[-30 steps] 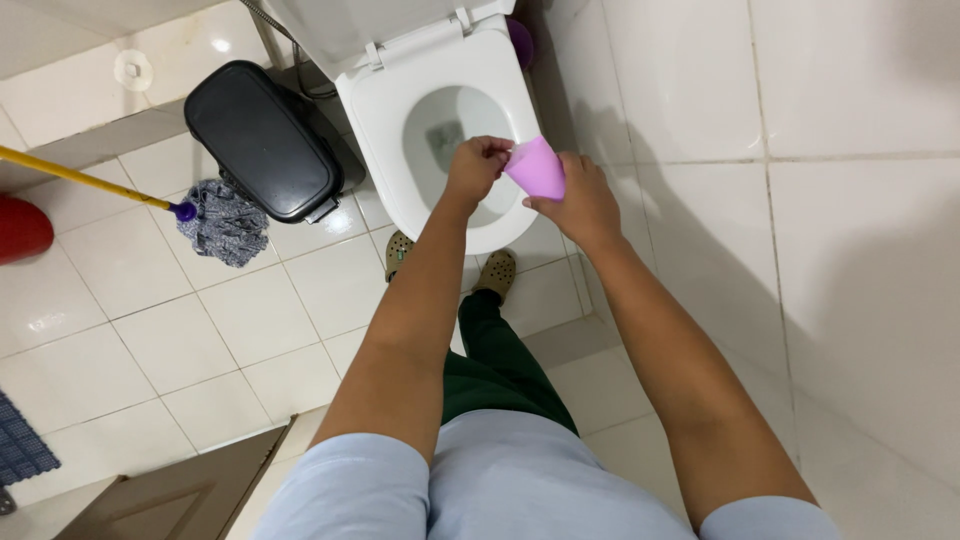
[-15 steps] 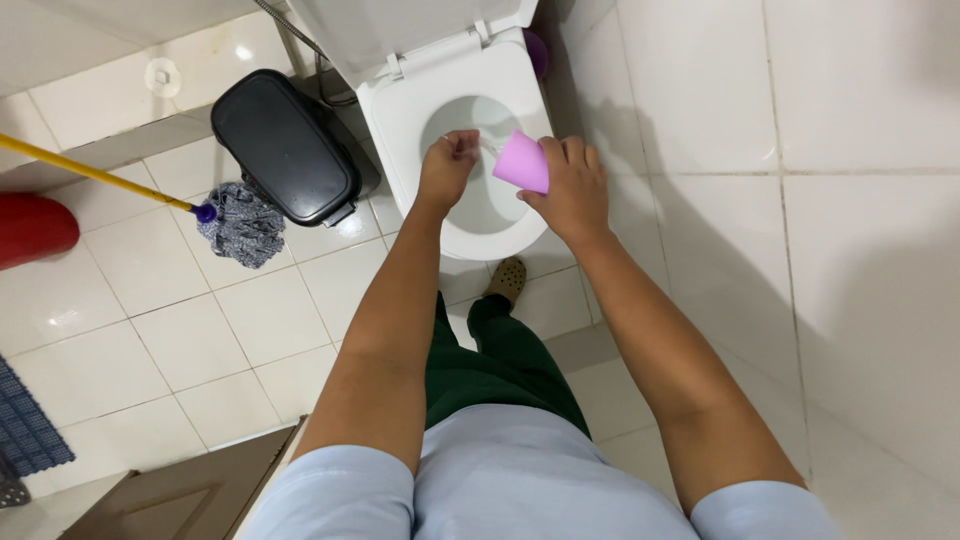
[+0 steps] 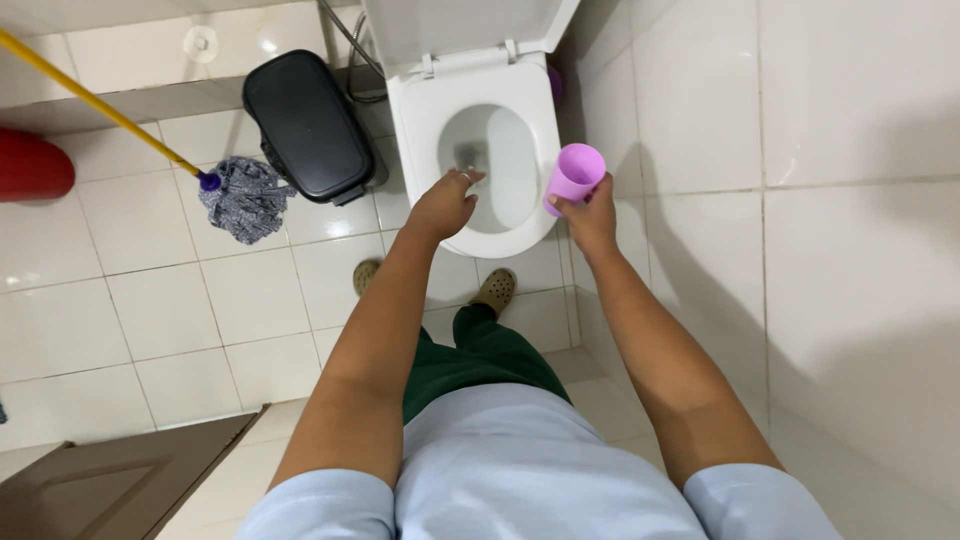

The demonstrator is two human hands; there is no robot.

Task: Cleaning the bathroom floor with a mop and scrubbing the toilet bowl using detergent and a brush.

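Right hand (image 3: 592,212): fingers wrapped around the base of a lilac plastic cup (image 3: 574,176), held tilted, mouth up, over the right rim of the toilet seat.
Left hand (image 3: 443,203): fingers loosely curled, holding nothing, above the front-left rim.
White toilet (image 3: 528,218): seat down, lid raised; bowl lies between and just beyond both sets of fingers.
Black pedal bin (image 3: 305,124): on the floor, left of the left fingers, beside the toilet.
Grey mop head (image 3: 244,196) on a yellow handle (image 3: 95,105): further left, touching the tiled floor (image 3: 150,300).
Red container (image 3: 32,165): far left edge.
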